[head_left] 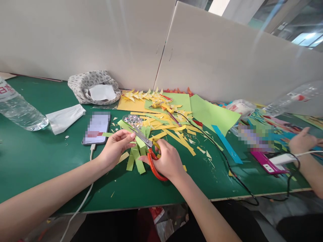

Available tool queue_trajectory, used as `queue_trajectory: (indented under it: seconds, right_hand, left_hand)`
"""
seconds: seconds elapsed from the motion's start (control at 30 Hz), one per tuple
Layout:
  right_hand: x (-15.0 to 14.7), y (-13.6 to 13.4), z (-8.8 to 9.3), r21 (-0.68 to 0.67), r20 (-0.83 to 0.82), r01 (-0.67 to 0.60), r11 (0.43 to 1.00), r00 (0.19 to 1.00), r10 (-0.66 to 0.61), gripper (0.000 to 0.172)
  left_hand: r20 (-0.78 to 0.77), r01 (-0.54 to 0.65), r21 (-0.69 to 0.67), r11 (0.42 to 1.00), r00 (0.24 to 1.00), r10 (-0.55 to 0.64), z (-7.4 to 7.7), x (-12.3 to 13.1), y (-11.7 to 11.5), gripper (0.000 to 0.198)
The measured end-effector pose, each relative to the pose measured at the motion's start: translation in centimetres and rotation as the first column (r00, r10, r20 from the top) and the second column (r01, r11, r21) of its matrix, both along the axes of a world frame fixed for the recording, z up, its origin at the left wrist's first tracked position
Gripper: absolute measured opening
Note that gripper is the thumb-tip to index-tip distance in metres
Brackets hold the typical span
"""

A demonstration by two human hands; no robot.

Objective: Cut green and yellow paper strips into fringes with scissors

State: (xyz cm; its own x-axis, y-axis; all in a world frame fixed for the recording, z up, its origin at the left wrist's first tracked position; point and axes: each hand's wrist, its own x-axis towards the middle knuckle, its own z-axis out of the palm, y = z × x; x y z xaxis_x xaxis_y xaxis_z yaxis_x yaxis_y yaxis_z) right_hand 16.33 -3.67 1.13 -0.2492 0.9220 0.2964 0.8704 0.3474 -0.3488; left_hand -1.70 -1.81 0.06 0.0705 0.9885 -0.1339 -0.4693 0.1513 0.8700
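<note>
My right hand (168, 160) is closed round the red handles of a pair of scissors (144, 137), whose metal blades point up and to the left. A green paper strip (125, 126) is pinched in my left hand (118, 146), right beside the blades. Whether the blades touch the strip I cannot tell. Several cut green paper strips (136, 158) lie in a loose pile just below the scissors. Behind them sits a small heap of shiny beads or sequins (133, 120), partly covered by the strip.
Yellow paper strips (180, 141), a yellow glue gun (164, 107) and green sheets (214, 112) lie farther back. At left are a phone (97, 127) on a cable and a water bottle (22, 111). Another person's hand (304, 141) is at right, near a magenta phone (267, 163).
</note>
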Motion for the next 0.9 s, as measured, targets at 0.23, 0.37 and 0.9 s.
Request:
queue_trajectory:
  seconds: [0.23, 0.37, 0.9]
  right_hand:
    - [0.25, 0.1, -0.04, -0.003, 0.004, -0.017, 1.0, 1.0, 0.017, 0.041]
    - [0.22, 0.13, -0.09, 0.001, 0.003, -0.021, 1.0, 1.0, 0.021, 0.041]
    - [0.35, 0.42, -0.2, 0.02, -0.019, -0.031, 0.999, 0.999, 0.031, 0.043]
  left_hand:
    - [0.019, 0.028, -0.005, 1.0, 0.999, -0.028, 0.03, -0.03, 0.15, 0.015]
    - [0.019, 0.047, -0.004, 0.999, 0.999, -0.047, 0.08, -0.06, 0.13, 0.014]
    - [0.027, 0.051, -0.012, 0.999, 0.998, -0.051, 0.02, -0.05, 0.12, 0.015]
